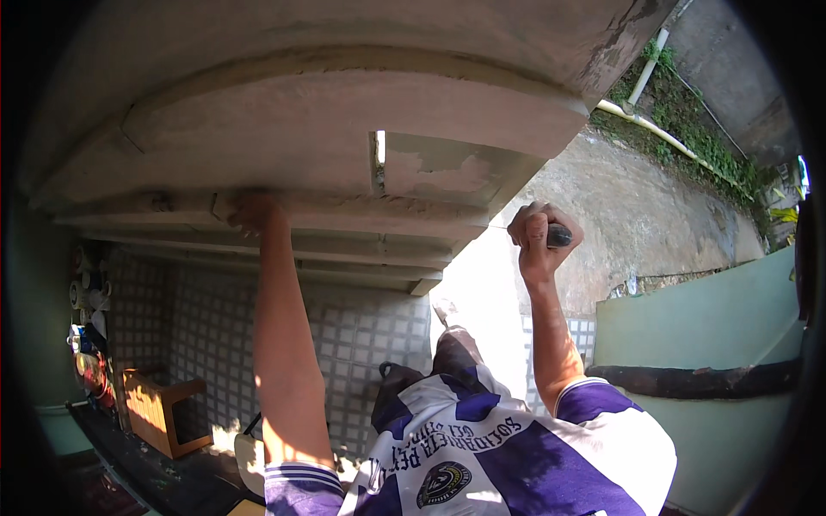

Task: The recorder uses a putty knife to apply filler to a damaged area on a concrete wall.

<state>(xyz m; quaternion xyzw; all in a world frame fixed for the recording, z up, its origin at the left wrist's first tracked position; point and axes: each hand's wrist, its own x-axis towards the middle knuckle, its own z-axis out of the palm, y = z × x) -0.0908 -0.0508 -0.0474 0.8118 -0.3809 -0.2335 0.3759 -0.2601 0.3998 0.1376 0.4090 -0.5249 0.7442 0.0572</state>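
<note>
My left hand (256, 213) reaches up to the edge of a pale painted concrete beam (430, 211), its fingers shadowed, slightly bent and apart, seemingly touching it. My right hand (542, 236) is raised to the right of the beam's end, closed round the dark handle (557, 235) of a tool. A thin metal part seems to point left from it, too small to make out clearly. Above both hands is a rough, patched concrete surface (258, 129) with a narrow bright slot.
Below are a tiled floor (344, 335), a wooden stool (151, 408) and a dark bench (129, 456) by cluttered items (90, 301) at left. At right stand a pale green low wall (688, 310), a concrete path (637, 206) and white pipes (647, 69) along a mossy bank.
</note>
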